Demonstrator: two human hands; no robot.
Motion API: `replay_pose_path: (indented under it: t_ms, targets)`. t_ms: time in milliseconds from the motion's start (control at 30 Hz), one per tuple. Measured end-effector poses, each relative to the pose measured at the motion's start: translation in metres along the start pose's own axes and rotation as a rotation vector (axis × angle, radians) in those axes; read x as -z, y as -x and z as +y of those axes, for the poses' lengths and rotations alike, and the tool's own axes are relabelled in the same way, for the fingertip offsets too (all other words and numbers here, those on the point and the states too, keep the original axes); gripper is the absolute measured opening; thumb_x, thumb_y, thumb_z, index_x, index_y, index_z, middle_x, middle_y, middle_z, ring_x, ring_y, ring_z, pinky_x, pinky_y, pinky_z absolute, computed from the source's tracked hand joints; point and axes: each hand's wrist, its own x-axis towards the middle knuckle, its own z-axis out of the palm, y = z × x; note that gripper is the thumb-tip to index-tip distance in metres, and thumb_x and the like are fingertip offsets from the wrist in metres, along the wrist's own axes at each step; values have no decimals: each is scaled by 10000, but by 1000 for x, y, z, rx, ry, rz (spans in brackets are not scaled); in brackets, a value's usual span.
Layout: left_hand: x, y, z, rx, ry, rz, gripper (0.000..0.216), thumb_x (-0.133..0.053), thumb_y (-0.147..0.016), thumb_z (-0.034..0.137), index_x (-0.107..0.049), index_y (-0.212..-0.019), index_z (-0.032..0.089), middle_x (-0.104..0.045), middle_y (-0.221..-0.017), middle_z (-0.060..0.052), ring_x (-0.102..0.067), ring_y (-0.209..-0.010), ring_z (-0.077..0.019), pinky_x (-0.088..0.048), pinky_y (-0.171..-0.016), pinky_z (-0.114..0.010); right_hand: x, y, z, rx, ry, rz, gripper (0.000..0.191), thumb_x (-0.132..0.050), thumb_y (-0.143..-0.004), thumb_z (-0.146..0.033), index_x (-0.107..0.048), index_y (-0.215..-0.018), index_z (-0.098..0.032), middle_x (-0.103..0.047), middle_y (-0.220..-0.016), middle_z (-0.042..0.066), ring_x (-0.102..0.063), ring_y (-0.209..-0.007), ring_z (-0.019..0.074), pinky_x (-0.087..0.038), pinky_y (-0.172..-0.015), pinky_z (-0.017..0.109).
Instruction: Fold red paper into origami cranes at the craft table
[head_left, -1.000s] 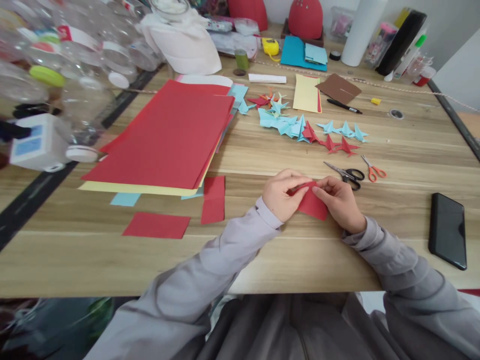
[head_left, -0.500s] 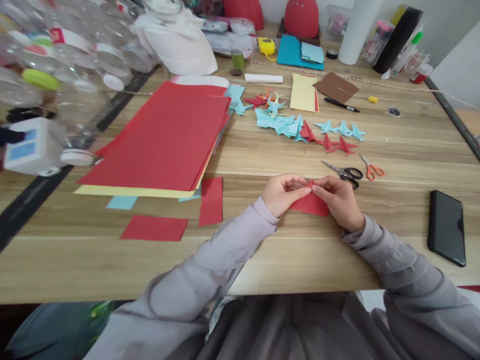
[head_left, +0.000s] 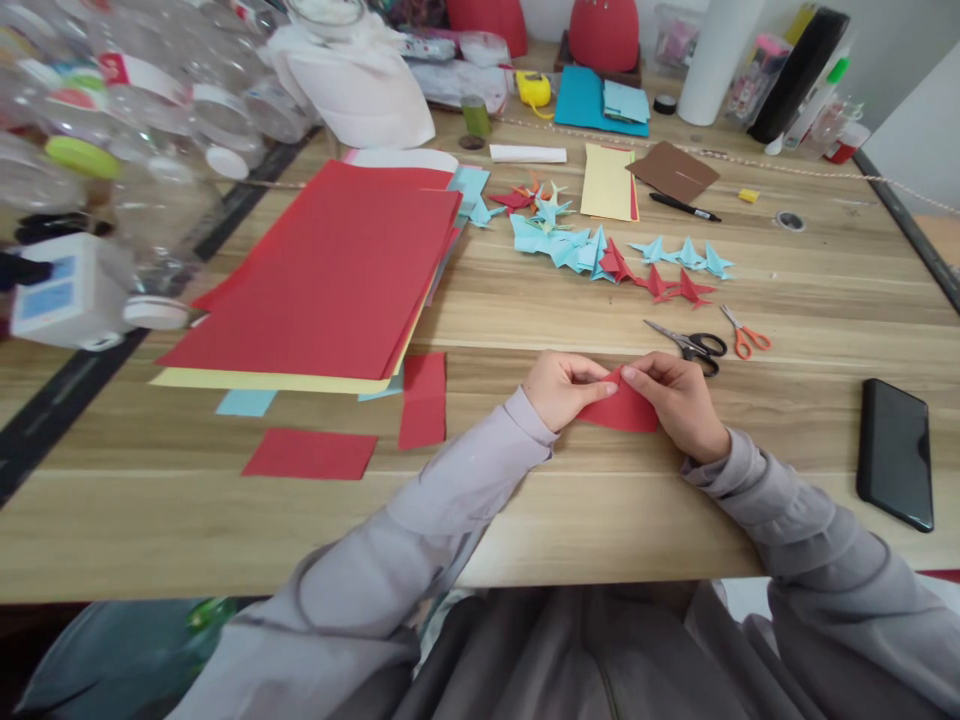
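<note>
Both my hands pinch one small folded red paper (head_left: 621, 410) that lies on the wooden table (head_left: 525, 500) in front of me. My left hand (head_left: 564, 388) grips its left side with curled fingers. My right hand (head_left: 675, 400) holds the right side, thumb and forefinger closed at the paper's top point. A row of folded blue and red paper figures (head_left: 622, 258) lies beyond my hands. Black scissors (head_left: 691, 343) and small orange scissors (head_left: 742, 335) rest just past my right hand.
A stack of large red sheets (head_left: 330, 275) over yellow paper lies to the left, with red offcuts (head_left: 311, 452) near the front edge. A black phone (head_left: 896, 452) is at the right. Plastic bottles (head_left: 150, 110), a pen (head_left: 682, 208) and craft supplies crowd the back.
The red paper has been pressed flatter, from a raised flap to a low triangle. Both hands stayed in place, fingers meeting at its top point.
</note>
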Motion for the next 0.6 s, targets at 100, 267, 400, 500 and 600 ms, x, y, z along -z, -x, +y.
replay_pose_path:
  t_ms: [100, 267, 400, 500, 600]
  targets:
    - [1, 0, 0, -1, -14, -23, 67, -782, -589, 184, -745, -634, 151, -735, -647, -35, -637, -569, -139, -525, -595, -270, 0, 0, -1, -4, 11, -31, 370, -723, -718, -557, -676, -698, -191, -643, -635, 1, -502, -570, 112, -420, -546, 260]
    - [1, 0, -2, 30, 13, -80, 150, -814, -579, 259, -758, -663, 148, -743, -667, -43, -646, -588, -147, -526, -622, -282, 0, -1, -3, 12, 24, -63, 385, -714, -723, -559, -648, -682, -182, -614, -617, -7, -491, -559, 103, -418, -541, 254]
    - [2, -1, -1, 68, 63, -91, 247, -844, -541, 341, -768, -681, 153, -753, -688, -43, -650, -609, -149, -530, -660, -293, 0, -2, -1, 21, 6, -45, 394, -724, -709, -565, -629, -679, -183, -616, -625, -2, -505, -568, 108, -424, -544, 259]
    - [1, -1, 0, 82, 25, -100, 252, -843, -545, 356, -764, -670, 151, -753, -685, -44, -646, -602, -154, -523, -648, -298, 0, -2, 0, 20, 16, -38, 400, -719, -710, -576, -626, -686, -189, -625, -633, 3, -520, -577, 117, -436, -549, 267]
    - [1, -1, 0, 64, -26, -108, 210, -821, -595, 331, -759, -671, 145, -748, -685, -45, -642, -601, -152, -510, -633, -289, 0, -1, 1, 23, 16, -33, 408, -722, -702, -585, -625, -688, -189, -635, -641, 8, -533, -584, 122, -447, -554, 270]
